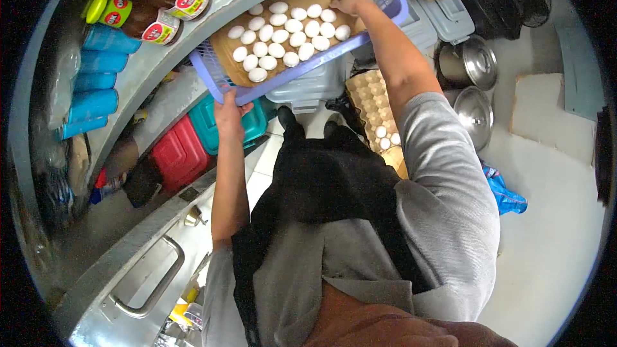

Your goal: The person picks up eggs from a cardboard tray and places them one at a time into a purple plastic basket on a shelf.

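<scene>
Left grip (229, 119) closed on the near left corner of the purple plastic basket (302, 71), thumb and fingers at the rim. Right grip (348, 2) inside the basket at its far right, fingers curled downward over the brown lining (222, 44), just beside the white eggs (294, 26); cannot tell how far open, or whether anything is held. Eggs loose on the lining, mostly one layer. Pulp egg tray (369, 98) below, near the person's feet, a few eggs at its near end.
</scene>
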The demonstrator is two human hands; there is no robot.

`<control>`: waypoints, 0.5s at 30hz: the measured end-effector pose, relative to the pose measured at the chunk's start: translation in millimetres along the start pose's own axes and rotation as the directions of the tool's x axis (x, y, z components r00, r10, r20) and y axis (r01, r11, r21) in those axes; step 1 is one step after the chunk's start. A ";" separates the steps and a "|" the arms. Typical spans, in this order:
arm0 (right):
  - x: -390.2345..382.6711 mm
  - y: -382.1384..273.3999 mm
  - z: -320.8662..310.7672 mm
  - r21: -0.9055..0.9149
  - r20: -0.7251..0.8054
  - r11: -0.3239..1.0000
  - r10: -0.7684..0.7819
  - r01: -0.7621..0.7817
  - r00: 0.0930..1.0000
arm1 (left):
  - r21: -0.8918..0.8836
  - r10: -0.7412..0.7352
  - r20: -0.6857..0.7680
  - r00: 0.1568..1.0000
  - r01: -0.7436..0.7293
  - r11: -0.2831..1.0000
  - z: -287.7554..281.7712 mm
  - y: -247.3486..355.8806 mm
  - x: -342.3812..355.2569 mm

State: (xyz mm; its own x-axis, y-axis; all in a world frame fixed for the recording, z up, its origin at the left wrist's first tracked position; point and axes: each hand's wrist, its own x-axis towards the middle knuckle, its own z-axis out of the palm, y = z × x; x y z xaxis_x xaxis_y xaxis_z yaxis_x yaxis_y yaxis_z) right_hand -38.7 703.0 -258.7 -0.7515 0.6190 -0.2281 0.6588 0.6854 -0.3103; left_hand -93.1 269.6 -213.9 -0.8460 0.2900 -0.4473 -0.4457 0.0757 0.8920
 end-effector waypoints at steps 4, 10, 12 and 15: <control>16.6 15.7 14.2 0.093 0.078 0.996 -0.019 0.012 0.997 | -0.029 0.001 -0.028 1.000 -0.002 1.000 -7.6 -6.5 4.0; -76.5 13.7 -63.5 0.212 -0.471 0.896 -0.255 0.389 0.845 | 0.000 -0.014 0.032 0.999 0.014 1.000 1.4 -4.0 4.6; -152.8 -6.4 -96.6 0.374 -0.440 0.869 -0.142 0.324 0.887 | -0.011 0.039 -0.031 0.999 -0.040 0.999 -13.4 -14.7 11.9; -219.8 50.0 -56.3 0.491 -0.393 0.857 0.058 0.156 0.918 | -0.019 0.023 -0.020 1.000 -0.024 1.000 -19.5 -19.8 20.0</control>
State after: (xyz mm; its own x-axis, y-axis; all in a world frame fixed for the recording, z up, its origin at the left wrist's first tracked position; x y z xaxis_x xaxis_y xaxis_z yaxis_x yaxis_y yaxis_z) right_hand 161.4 622.8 -172.1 -0.6376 0.7584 0.1353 0.4295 0.4958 -0.7548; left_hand -106.9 255.3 -241.8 -0.8620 0.2721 -0.4277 -0.4311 0.0506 0.9009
